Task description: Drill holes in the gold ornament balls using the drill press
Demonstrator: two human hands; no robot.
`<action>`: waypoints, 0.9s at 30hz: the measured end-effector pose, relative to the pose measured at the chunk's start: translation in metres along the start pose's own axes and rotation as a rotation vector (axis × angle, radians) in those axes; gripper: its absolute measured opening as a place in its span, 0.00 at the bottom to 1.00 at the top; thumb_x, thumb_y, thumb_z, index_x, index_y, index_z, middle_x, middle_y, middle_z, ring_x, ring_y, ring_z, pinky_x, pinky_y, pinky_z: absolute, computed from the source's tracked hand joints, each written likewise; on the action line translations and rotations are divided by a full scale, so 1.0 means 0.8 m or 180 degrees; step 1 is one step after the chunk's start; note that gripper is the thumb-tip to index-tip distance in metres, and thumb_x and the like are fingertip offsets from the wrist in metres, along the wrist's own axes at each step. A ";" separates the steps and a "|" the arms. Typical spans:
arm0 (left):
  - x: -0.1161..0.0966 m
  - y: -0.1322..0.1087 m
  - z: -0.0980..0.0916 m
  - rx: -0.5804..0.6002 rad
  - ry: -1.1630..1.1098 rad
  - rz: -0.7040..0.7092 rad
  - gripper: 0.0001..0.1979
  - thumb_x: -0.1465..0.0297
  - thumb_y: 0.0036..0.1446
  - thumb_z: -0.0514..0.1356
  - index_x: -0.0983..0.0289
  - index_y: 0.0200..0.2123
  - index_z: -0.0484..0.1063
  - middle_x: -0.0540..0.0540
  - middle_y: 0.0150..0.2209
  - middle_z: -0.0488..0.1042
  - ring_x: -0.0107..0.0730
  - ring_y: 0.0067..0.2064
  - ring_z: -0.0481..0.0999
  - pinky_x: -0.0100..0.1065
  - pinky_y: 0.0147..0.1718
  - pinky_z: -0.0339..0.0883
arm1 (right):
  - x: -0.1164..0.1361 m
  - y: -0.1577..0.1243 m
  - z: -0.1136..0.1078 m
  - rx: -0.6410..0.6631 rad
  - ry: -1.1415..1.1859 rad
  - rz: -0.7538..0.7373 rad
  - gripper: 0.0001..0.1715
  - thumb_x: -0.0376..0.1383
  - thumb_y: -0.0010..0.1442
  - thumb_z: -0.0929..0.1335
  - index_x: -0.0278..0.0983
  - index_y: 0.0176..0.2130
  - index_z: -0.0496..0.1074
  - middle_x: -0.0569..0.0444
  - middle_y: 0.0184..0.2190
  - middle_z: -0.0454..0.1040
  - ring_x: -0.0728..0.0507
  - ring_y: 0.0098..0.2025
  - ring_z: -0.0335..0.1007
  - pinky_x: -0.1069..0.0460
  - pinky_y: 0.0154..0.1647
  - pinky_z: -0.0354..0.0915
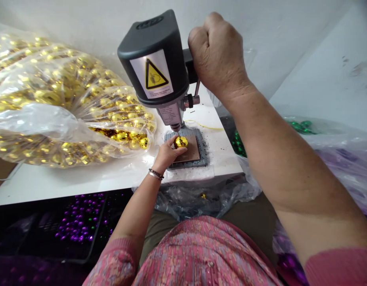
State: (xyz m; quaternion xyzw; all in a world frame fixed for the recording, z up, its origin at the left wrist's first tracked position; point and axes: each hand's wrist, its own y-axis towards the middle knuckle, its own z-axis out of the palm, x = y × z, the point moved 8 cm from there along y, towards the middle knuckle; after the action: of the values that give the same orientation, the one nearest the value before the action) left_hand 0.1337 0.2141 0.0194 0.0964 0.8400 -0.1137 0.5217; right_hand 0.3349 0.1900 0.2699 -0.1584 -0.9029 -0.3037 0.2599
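Gold bauble (pixel 181 142) is held on the brown pad (pixel 191 150) of a grey base plate (pixel 187 166), with its top directly beneath the bit (pixel 177 130) of a bench drill (pixel 153 59). The bauble is grasped by the fingers (pixel 171 143) of the left hand (pixel 167 154). The right hand (pixel 219 55) is raised beside the drill head, its fingers clenched over the feed lever (pixel 196 89). A clear plastic bag (pixel 52 103) of gold baubles is placed on the white counter (pixel 37 186), left of the drill. Green baubles (pixel 237 143) are located beyond the counter's right edge, and purple baubles (pixel 79 218) are seen below its front edge.
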 end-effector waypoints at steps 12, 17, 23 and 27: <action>-0.001 -0.012 0.015 0.0148 0.0503 -0.0030 0.39 0.68 0.49 0.72 0.63 0.65 0.70 0.55 0.46 0.82 0.37 0.45 0.80 0.35 0.49 0.71 | 0.000 -0.012 -0.012 -0.0272 0.0342 -0.0096 0.22 0.33 0.70 0.59 0.40 0.27 0.44 0.63 0.25 0.50 0.52 0.29 0.38 0.52 0.41 0.49; 0.005 -0.010 0.018 0.0158 0.0577 0.0017 0.40 0.67 0.49 0.72 0.62 0.66 0.68 0.56 0.49 0.81 0.38 0.48 0.79 0.36 0.51 0.70 | -0.004 -0.048 -0.022 -0.0541 0.0471 -0.0367 0.23 0.36 0.69 0.61 0.42 0.28 0.44 0.62 0.24 0.49 0.52 0.29 0.41 0.51 0.38 0.46; 0.009 -0.008 0.021 0.0172 0.0570 0.0126 0.39 0.66 0.49 0.72 0.59 0.65 0.70 0.54 0.48 0.81 0.38 0.45 0.79 0.33 0.45 0.72 | -0.017 -0.119 -0.025 -0.1036 0.0578 -0.1373 0.11 0.37 0.64 0.60 0.41 0.31 0.52 0.61 0.23 0.54 0.53 0.24 0.48 0.54 0.32 0.54; 0.011 -0.008 0.022 0.0190 0.0513 0.0132 0.39 0.66 0.49 0.72 0.58 0.65 0.70 0.52 0.48 0.81 0.37 0.46 0.79 0.31 0.43 0.71 | -0.038 -0.144 -0.010 -0.1045 0.0315 -0.1453 0.08 0.39 0.65 0.61 0.40 0.33 0.61 0.58 0.25 0.62 0.50 0.26 0.57 0.52 0.32 0.57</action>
State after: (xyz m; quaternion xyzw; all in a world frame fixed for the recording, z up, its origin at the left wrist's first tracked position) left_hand 0.1429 0.2033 0.0048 0.1381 0.8733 -0.1197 0.4515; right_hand 0.3114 0.0926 0.2044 0.0241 -0.8401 -0.5038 0.1993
